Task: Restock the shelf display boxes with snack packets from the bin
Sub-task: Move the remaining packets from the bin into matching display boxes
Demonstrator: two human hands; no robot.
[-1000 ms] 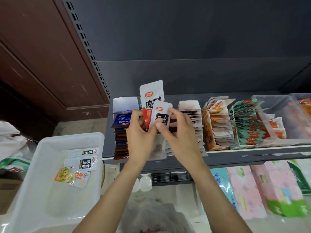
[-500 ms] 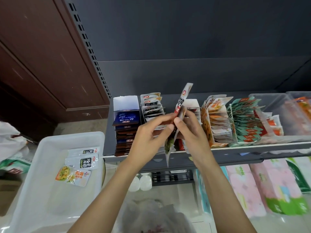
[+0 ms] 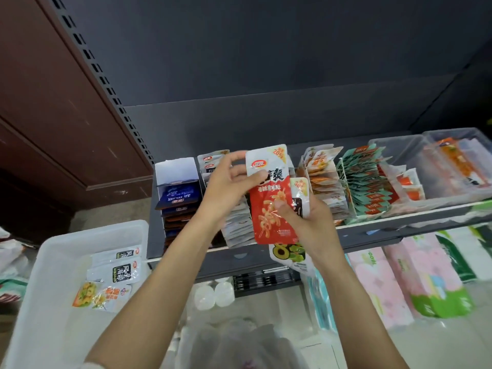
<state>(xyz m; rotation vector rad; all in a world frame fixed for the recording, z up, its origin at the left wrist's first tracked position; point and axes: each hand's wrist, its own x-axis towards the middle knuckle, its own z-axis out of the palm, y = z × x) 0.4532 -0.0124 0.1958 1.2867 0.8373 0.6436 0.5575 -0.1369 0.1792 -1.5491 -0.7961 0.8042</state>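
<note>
While both hands fan a small stack, red snack packet stands upright, long axis vert.; left hand pinches its top edge, right hand grips lower stack. Display boxes lie just behind, far side. Bin near-left.

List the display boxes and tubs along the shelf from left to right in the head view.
Blue packet box → white packet box → orange packet box → teal packet box → clear tubs.
</note>
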